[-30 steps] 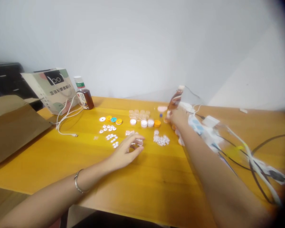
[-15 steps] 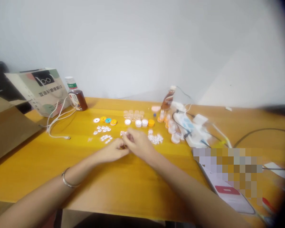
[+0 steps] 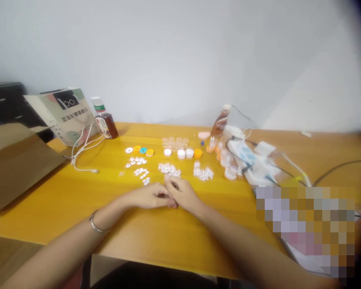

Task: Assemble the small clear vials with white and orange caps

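Over the middle of the table my left hand (image 3: 152,196) and my right hand (image 3: 184,194) meet, their fingertips touching. Both have curled, closed fingers, and whatever they may hold is hidden. Just beyond them lies a pile of small white patterned pieces (image 3: 168,170). A second heap of small white pieces (image 3: 203,174) sits to the right. On the left are small white round parts (image 3: 136,161) and more white parts (image 3: 142,173) in a loose group. Behind stand coloured rings (image 3: 142,150), white caps (image 3: 181,154), an orange cap (image 3: 197,153) and clear cups (image 3: 175,142).
A syrup-brown bottle (image 3: 107,125) and a paper bag (image 3: 70,116) stand at the back left, with a white cable (image 3: 83,146) and a cardboard box (image 3: 21,164) nearby. On the right are a drink bottle (image 3: 220,122), clear containers (image 3: 225,158) and a power strip (image 3: 243,156).
My hands have drawn back towards me, uncovering the pile of white patterned pieces. The whole view has shifted, so the table things appear farther right.
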The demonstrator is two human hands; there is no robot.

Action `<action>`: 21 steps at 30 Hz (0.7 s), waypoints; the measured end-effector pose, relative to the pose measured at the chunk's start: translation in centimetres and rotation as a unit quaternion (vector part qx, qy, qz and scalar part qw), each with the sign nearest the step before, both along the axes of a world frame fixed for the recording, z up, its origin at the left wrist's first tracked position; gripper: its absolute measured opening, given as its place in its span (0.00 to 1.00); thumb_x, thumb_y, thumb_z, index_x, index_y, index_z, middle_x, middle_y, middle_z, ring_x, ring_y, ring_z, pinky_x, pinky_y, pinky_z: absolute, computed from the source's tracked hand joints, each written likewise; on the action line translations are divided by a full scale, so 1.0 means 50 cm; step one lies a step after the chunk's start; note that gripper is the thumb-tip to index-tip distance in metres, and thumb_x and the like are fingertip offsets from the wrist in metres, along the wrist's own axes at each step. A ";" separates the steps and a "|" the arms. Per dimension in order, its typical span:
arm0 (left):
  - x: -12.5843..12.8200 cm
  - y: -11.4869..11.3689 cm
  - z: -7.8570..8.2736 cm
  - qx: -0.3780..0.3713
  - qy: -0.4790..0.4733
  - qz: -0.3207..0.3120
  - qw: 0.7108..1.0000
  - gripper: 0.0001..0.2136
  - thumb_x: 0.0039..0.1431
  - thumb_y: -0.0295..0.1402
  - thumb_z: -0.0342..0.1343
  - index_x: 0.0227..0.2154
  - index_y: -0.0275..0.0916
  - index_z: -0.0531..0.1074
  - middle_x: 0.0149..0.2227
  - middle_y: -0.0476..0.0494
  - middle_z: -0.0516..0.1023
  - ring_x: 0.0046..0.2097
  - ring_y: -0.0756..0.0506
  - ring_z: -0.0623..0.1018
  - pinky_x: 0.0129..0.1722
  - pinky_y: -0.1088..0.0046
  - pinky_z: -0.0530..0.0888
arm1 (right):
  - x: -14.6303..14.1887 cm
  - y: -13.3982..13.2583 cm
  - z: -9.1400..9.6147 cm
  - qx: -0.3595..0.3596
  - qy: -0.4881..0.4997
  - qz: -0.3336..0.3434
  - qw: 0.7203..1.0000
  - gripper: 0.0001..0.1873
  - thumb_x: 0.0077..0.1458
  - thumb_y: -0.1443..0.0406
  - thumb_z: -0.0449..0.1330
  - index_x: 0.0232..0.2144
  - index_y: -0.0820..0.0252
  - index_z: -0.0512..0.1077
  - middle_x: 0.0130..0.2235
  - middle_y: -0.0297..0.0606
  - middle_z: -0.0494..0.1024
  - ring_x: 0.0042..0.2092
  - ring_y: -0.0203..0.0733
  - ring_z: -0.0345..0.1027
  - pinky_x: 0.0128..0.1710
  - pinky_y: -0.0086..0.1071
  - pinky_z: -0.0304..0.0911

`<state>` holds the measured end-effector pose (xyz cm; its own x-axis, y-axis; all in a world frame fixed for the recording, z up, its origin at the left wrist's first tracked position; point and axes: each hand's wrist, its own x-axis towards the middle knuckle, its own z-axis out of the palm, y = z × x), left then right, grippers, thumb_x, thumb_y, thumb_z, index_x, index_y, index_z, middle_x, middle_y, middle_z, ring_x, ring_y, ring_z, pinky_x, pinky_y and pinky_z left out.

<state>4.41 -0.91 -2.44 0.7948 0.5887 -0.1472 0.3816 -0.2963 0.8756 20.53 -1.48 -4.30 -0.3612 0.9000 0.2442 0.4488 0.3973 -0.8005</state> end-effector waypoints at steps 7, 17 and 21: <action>0.000 0.002 0.003 -0.005 -0.002 -0.010 1.000 0.11 0.57 0.36 0.51 0.37 0.37 0.75 0.35 0.45 0.78 0.34 0.50 0.75 0.37 0.75 0.70 | 0.000 -0.002 -0.002 -0.007 -0.003 -0.003 1.000 0.17 0.58 0.59 0.45 0.18 0.58 0.57 0.19 0.27 0.59 0.23 0.32 0.54 0.23 0.25 0.49; -0.008 0.001 0.013 0.004 0.022 -0.048 0.999 0.11 0.57 0.38 0.51 0.37 0.41 0.74 0.36 0.46 0.78 0.34 0.51 0.75 0.35 0.76 0.70 | 0.004 -0.002 -0.002 -0.001 -0.023 0.014 1.000 0.18 0.57 0.59 0.46 0.18 0.58 0.57 0.19 0.27 0.60 0.23 0.32 0.54 0.23 0.26 0.49; -0.007 0.001 0.012 0.012 0.017 -0.054 0.998 0.11 0.57 0.38 0.51 0.38 0.42 0.74 0.36 0.46 0.78 0.34 0.51 0.75 0.34 0.76 0.71 | 0.004 0.000 0.000 -0.009 -0.033 0.019 0.999 0.18 0.57 0.59 0.46 0.18 0.58 0.57 0.18 0.28 0.59 0.23 0.33 0.54 0.23 0.26 0.49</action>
